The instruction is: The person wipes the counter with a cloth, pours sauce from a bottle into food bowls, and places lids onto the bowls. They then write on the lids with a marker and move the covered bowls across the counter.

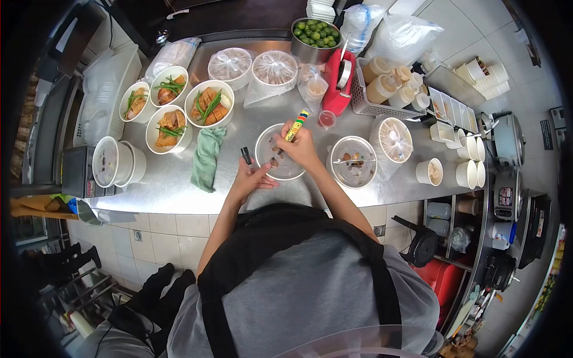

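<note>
My right hand (pixel 297 148) is closed round a yellow marker (pixel 296 126) with coloured bands, its lower end over a round clear lid (pixel 282 169). At the lid's left edge is my left hand (pixel 250 180), which holds a small black marker cap (pixel 246 156) that points up. Dark brown marks or pieces show on or under the lid; which of the two I cannot tell. Right of my right arm stands a lidded round bowl (pixel 353 162) with a light-coloured utensil across its top. A green cloth (pixel 208 160) lies to the left of my left hand.
Bowls of meat and green beans (pixel 209 104) stand at the back left. Bagged bowls (pixel 274 68), a pot of green citrus (pixel 316 33), a red tape dispenser (pixel 338 83) and a bottle basket (pixel 382 107) line the back. Another person's dark-clothed legs (pixel 156 292) are at lower left.
</note>
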Demonstrator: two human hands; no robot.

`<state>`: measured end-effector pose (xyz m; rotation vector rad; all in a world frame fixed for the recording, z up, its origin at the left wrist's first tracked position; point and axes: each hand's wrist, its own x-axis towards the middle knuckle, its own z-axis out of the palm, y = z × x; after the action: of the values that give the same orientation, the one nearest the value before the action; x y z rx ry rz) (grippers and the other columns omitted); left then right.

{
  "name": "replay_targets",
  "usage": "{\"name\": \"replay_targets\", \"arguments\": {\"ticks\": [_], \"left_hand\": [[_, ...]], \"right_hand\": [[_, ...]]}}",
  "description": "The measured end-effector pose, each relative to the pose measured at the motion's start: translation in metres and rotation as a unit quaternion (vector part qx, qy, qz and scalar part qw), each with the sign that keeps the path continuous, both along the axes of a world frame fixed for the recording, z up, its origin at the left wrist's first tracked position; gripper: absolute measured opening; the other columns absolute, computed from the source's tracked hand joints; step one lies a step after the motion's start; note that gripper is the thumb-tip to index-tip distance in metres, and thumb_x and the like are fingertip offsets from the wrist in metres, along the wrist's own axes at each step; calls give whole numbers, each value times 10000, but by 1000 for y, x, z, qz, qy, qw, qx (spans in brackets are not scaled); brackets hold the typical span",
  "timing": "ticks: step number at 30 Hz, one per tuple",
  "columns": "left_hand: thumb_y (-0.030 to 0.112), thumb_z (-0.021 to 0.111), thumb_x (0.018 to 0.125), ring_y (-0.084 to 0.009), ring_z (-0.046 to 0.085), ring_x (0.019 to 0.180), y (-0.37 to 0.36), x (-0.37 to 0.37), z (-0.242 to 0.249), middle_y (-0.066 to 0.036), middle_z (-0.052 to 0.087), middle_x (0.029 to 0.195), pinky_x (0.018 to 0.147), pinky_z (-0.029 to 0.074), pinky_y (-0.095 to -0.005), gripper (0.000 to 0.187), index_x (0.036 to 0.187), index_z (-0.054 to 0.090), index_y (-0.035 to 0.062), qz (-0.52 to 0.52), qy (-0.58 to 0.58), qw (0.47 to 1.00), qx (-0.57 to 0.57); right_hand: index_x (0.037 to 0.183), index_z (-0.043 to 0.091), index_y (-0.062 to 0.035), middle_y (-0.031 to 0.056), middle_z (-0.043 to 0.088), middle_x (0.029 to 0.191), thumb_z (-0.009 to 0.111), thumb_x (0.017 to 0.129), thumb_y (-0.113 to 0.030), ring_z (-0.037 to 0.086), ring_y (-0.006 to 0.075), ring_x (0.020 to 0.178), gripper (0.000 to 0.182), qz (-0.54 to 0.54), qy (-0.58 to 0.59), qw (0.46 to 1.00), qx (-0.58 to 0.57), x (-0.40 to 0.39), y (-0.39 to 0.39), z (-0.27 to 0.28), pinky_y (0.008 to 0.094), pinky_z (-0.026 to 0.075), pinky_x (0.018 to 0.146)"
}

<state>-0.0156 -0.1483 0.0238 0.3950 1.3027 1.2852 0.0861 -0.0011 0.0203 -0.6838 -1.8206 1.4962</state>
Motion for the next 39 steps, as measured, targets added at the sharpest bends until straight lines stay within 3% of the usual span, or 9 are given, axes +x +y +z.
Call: {"name": "replay_targets", "arguments": {"ticks": [6,10,13,15,19,25,28,31,39], "left_hand": [[186,582,860,-293,652,661,0,-1,-3,-256,568,944,576,568,-333,483,1041,161,36,-5,-5,1000,-6],[175,576,866,-285,650,639,1,0,-3,-244,576,832,567,568,-336,483,1011,137,36,0,-6,1000,11],[181,578,864,-287,651,647,0,0,-2,-244,575,864,570,568,-335,481,1020,145,40,-2,-5,1000,8],[190,580,861,-290,653,663,0,-1,-2,-248,574,943,579,569,-333,472,1035,164,49,-2,-4,1000,0],[180,581,863,-282,650,640,0,-1,-3,-242,576,826,564,568,-337,486,1010,140,38,-2,-3,1000,7],[186,585,860,-283,652,650,0,-1,-4,-241,580,862,573,569,-337,484,1021,153,41,0,-9,1000,5],[199,588,857,-288,654,659,0,-2,-6,-235,582,908,578,569,-335,485,1042,165,49,-4,-7,1000,-3],[198,589,857,-291,653,659,0,-2,-7,-236,581,913,580,569,-339,487,1046,165,49,-2,-10,1000,1],[177,590,855,-288,650,649,1,-2,-4,-254,560,851,575,570,-341,497,1014,145,26,-1,-15,1000,4]], "right_hand": [[644,437,-51,-45,423,575,643,741,-25,413,16,535,229,5,-8,1000,-15,-1,-3,1,205,359,468],[649,438,-49,-43,426,574,641,746,-27,412,16,531,226,6,-24,1000,16,0,-2,2,203,363,465],[664,480,-45,0,499,524,665,713,-72,488,53,481,193,-10,2,1000,29,-2,1,-8,226,366,440],[652,473,-44,-8,475,520,666,708,-70,459,47,483,202,2,-12,1000,-11,0,0,-8,226,348,441],[659,446,-62,-57,417,576,644,745,-24,375,13,517,219,-10,15,999,29,0,8,-11,193,292,444],[656,449,-63,-59,416,581,651,742,-26,372,12,524,223,13,-24,999,-44,2,5,-6,197,284,457],[626,458,-48,-20,435,514,670,705,-88,402,39,486,229,0,-14,1000,2,0,6,-7,234,316,445],[653,442,-62,-56,407,585,647,743,-29,368,13,532,226,8,-10,1000,16,1,5,-7,197,286,461],[654,438,-59,-56,397,578,634,747,-28,365,16,533,218,0,-23,1000,15,2,5,-4,197,290,470]]}}
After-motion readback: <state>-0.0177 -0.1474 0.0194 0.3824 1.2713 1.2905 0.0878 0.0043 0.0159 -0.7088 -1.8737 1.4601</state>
